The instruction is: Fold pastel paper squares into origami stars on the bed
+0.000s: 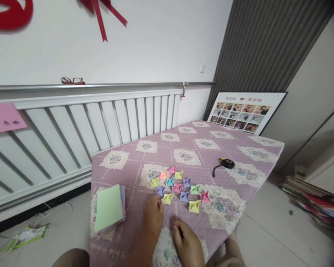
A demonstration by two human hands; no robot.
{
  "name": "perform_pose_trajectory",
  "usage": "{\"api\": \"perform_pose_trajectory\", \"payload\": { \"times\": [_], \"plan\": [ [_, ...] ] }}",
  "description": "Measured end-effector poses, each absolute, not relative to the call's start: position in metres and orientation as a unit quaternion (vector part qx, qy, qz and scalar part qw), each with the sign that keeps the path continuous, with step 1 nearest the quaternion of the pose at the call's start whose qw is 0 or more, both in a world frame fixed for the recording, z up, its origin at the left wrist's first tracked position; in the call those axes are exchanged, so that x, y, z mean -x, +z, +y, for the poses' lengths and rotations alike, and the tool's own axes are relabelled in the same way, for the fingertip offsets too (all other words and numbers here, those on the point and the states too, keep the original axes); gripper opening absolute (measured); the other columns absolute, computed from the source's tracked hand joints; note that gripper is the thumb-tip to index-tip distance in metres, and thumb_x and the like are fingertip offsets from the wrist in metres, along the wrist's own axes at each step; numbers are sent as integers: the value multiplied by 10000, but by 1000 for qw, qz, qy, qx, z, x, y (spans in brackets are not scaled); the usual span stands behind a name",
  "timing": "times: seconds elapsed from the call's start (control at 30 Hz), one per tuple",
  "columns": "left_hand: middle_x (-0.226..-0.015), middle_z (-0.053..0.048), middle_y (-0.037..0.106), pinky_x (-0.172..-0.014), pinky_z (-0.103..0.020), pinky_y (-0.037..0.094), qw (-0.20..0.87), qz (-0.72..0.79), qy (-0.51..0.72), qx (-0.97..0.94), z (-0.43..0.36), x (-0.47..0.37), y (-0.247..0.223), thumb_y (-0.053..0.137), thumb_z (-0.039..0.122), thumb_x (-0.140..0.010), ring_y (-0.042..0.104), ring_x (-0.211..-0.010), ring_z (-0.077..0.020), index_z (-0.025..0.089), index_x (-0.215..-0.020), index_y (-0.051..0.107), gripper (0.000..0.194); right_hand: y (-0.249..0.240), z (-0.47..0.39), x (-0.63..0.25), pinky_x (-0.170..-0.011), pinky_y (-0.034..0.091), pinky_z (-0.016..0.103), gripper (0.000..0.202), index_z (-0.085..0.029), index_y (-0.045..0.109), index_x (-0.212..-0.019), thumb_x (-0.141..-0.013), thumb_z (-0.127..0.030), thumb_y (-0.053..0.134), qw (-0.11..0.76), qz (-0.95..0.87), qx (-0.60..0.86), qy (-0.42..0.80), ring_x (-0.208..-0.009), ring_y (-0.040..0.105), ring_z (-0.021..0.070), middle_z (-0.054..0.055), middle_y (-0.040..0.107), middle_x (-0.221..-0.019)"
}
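Observation:
My left hand [153, 214] rests on the tablecloth with its fingers curled in; nothing shows in it. Just past its fingertips lie a yellow folded-paper piece [167, 198] and a purple folded-paper piece [160, 191]. My right hand [188, 241] is a loose fist on the cloth, thumb against the curled fingers, and no object shows in it. Ahead of both hands, several small folded-paper pieces stand in staggered rows, among them a blue one [169, 181], a green one [195, 189] and a pink one [205, 196]. Left of my left hand lies a stack of coloured paper [110, 207], light green on top.
A black tape measure [227, 163] with a strap lies at the right on the purple flowered tablecloth [133, 178]. Behind the table runs a white radiator [122, 118], with glasses [72, 81] on the pipe above. A photo board [246, 111] leans at the far end.

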State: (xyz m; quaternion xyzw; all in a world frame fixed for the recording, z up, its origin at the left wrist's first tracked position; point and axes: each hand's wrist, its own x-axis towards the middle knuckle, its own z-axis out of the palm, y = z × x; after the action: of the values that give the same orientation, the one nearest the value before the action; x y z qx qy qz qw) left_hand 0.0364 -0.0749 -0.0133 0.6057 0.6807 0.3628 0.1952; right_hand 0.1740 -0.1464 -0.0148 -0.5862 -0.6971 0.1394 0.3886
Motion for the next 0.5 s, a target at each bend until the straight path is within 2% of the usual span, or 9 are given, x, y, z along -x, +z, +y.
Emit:
{"api": "perform_pose_trajectory", "payload": {
  "times": [0.13, 0.27, 0.4, 0.5],
  "plan": [
    [-858, -36, 658, -776, -284, 474, 227, 659, 386, -604, -99, -31, -18, 447, 84, -798, 616, -823, -173, 166, -924, 623, 232, -18, -145, -176, -714, 534, 241, 284, -221, 657, -857, -907, -337, 403, 385, -703, 583, 134, -779, 695, 179, 42, 725, -841],
    [-770, -25, 649, -702, -282, 501, 237, 612, 393, -644, -144, 0, -23, 471, 109, -780, 615, -741, -173, 192, -830, 639, 194, -26, -140, -181, -759, 542, 236, 266, -225, 672, -910, -885, -368, 448, 384, -705, 582, 133, -826, 705, 186, 42, 740, -901],
    [-935, -76, 667, -819, -367, 492, 110, 560, 383, -726, -173, 69, -15, 486, 134, -802, 609, -894, -222, 216, -901, 667, 222, -32, -134, -186, -767, 549, 231, 273, -242, 678, -929, -868, -413, 474, 368, -709, 582, 149, -833, 711, 191, 34, 747, -928],
    [-990, -97, 659, -839, -400, 492, 45, 609, 355, -708, -170, 127, -4, 486, 182, -854, 604, -935, -239, 207, -984, 667, 224, -35, -131, -188, -761, 556, 236, 296, -248, 681, -920, -852, -451, 477, 348, -711, 592, 154, -838, 715, 200, 33, 751, -930]
  ]
}}
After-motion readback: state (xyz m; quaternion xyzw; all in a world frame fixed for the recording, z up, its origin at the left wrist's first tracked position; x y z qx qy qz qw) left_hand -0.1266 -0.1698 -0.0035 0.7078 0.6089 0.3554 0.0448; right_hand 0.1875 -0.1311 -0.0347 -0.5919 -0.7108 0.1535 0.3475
